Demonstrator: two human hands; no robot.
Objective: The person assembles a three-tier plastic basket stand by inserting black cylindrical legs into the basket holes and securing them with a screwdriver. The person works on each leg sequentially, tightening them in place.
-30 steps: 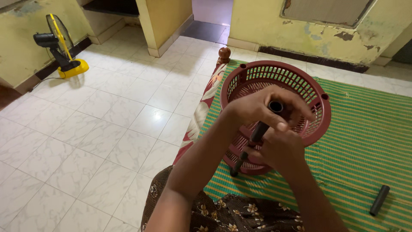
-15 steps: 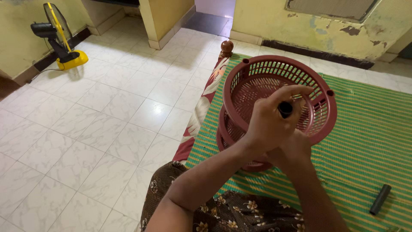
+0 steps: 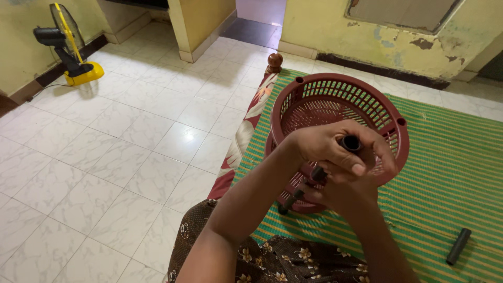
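Your left hand (image 3: 335,149) is clamped around a short black tube (image 3: 350,142), its open end showing between thumb and fingers, and your right hand (image 3: 343,191) presses together with it just beneath, gripping a second black tube (image 3: 298,195) that slants down toward you. Both hands sit right over the near rim of a round maroon slotted basket (image 3: 325,99). Well to the right of your hands a spare black tube (image 3: 459,246) lies on the green striped mat (image 3: 450,173). Far left of them, white floor tiles (image 3: 120,152) reach a yellow fan (image 3: 65,44) by the yellow wall (image 3: 335,23).
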